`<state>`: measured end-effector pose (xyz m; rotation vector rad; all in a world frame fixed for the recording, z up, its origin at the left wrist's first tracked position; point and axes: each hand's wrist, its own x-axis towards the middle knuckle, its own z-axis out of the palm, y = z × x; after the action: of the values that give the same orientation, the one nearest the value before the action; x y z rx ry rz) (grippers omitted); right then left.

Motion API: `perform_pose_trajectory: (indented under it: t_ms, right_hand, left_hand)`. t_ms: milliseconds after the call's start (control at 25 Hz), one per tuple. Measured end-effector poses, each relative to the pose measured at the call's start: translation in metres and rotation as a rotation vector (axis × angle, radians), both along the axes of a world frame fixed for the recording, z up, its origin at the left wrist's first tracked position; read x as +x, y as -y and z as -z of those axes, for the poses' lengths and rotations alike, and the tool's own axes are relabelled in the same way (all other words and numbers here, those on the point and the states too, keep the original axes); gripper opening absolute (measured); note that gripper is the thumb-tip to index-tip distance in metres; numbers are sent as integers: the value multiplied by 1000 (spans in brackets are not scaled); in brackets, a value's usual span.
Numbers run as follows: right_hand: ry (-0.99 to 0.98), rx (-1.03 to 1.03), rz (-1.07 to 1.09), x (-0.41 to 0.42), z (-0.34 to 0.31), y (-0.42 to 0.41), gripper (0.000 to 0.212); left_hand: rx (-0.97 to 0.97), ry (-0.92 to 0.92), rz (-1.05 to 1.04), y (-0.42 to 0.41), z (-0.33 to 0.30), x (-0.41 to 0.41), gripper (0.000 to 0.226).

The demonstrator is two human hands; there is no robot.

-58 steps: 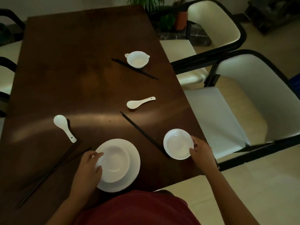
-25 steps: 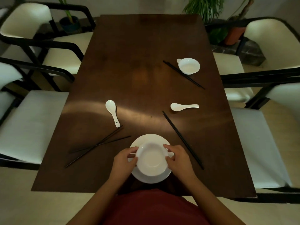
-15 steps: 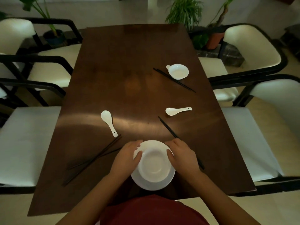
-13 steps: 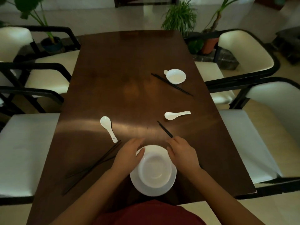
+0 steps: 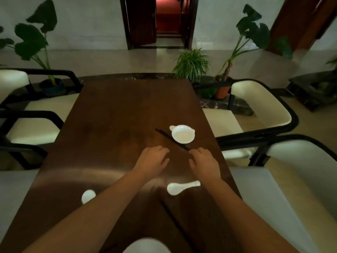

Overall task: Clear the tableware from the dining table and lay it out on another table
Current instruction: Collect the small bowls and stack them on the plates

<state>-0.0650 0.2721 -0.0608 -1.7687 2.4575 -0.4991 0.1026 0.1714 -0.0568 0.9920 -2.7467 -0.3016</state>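
Observation:
On the dark wooden dining table [image 5: 113, 125] both my arms stretch forward. My left hand [image 5: 153, 161] and my right hand [image 5: 204, 163] hover palm down, fingers loosely curled, holding nothing. Just beyond them stands a small white eared bowl [image 5: 182, 134] with a pair of black chopsticks [image 5: 171, 138] lying at its left; my right fingertips are at the chopsticks' near end. A white spoon [image 5: 182, 188] lies under my right forearm. Another white spoon [image 5: 88, 196] peeks out left of my left arm. The stacked white bowl and plate [image 5: 145, 246] sit at the bottom edge.
A second pair of black chopsticks [image 5: 173, 218] lies between my forearms. Cream chairs with black frames stand along the left [image 5: 36, 128] and right [image 5: 262, 110] sides. Potted plants [image 5: 191, 64] stand past the far end, with a doorway [image 5: 164, 21] behind.
Both hands have let go of the stacked bowl and plate and reached forward toward the far eared bowl and chopsticks. The camera has tilted up, so the stack sits at the bottom edge.

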Motion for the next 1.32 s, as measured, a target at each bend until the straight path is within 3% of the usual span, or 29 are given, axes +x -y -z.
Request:
perform_pose_trajectory:
  t_ms: [360,480,600,720,840,1080,1320]
  right_hand:
    - [-38,190,-78,-107,81,137,37]
    - [119,217,35,-121,103,160,43]
    - [327,224,95,-126,118,172,49]
    - [517,132,178,-126,120,172,48]
    - [653,34,255,-123,112,165,45]
    - [804,-115,264,-87,60,121,35]
    - [965,-86,262,14,18,17,28]
  left_hand:
    - [131,236,-255,116,70,-112,33]
    - [273,242,-373,139,94,-128,30]
    - [493,104,-543,152,112,-139,17]
    - [732,-145,-716,150,118,-146,10]
    - [837,-330,-808,145,110,-143,9]
    - [845,-478,-744,102,46,-93,12]
    - [854,-486,-629,1,-6,25,15]
